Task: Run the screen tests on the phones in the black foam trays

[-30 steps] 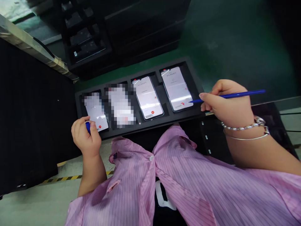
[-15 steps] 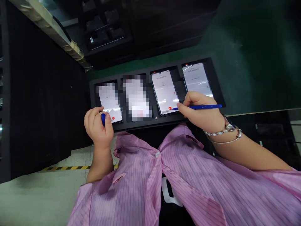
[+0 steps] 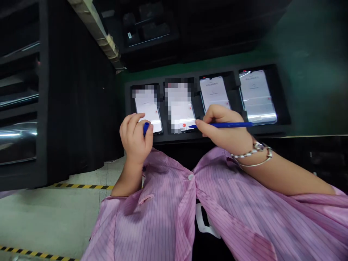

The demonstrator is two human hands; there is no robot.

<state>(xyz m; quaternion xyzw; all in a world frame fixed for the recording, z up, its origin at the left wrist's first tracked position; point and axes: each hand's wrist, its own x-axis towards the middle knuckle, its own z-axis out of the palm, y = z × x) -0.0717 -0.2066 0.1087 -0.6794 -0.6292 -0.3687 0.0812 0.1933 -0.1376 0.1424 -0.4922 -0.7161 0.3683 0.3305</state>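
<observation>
Several lit smartphones lie face up in a row in a black tray [image 3: 114, 125]. My right hand [image 3: 227, 125] pinches a blue pen [image 3: 233, 125], whose tip points left at the red round button on the second phone from the left [image 3: 182, 105]; I cannot tell whether it touches the glass. That hand covers the lower part of the third phone [image 3: 213, 90]. My left hand [image 3: 137, 137] is closed around a blue pen cap [image 3: 145, 128], beside and partly over the leftmost phone [image 3: 146, 107]. The rightmost phone [image 3: 258, 96] shows whole in its recess.
A rack with dark shelves [image 3: 20, 108] holding shiny flat devices stands at the left. Another black tray [image 3: 148, 27] sits behind on the green tabletop [image 3: 312, 79]. A taped post [image 3: 95, 32] rises at the back left. Yellow-and-black tape [image 3: 84, 186] marks the floor.
My right hand has moved left along the row, bringing the pen tip from the third phone to the second. The view has shifted left. My left hand still holds the cap near the leftmost phone.
</observation>
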